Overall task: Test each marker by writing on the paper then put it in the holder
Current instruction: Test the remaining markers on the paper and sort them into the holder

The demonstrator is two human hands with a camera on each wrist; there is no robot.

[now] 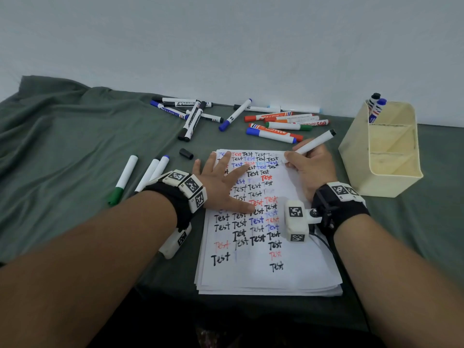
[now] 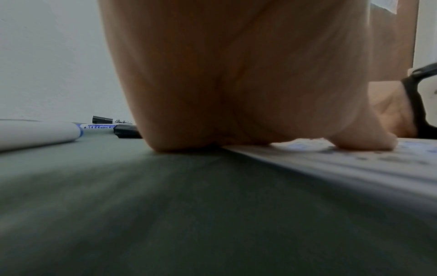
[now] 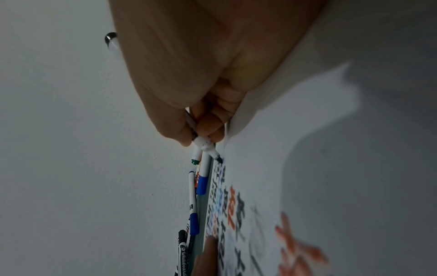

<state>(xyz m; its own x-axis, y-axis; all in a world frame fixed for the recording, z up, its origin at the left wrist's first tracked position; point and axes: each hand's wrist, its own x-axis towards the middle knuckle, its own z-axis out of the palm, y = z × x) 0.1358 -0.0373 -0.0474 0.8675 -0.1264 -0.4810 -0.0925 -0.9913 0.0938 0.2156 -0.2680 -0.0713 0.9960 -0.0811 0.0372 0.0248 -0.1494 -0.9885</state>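
My left hand [image 1: 221, 182] lies flat, fingers spread, on the left part of the paper [image 1: 253, 272], pinning the stack to the green cloth [image 1: 75, 136]; it holds nothing. Just beyond it a loose black cap [image 1: 186, 153] lies on the cloth, well apart from my writing hand. Further right, my right hand [image 1: 310, 167] pinches the marker [image 1: 315, 143] in a pen grip, thumb and fingers curled round the barrel low down. The right wrist view shows the dark tip [image 3: 218, 159] at the paper's far right corner, touching or nearly so. The marker's long axis slants from that tip up and away to the far right, its black tail end pointing roughly at the holder [image 1: 391, 156], which stands just right of the paper with two markers in its far compartment. So I judge the right hand far nearer the holder, while the cap lies off to the left, nearer my left hand.
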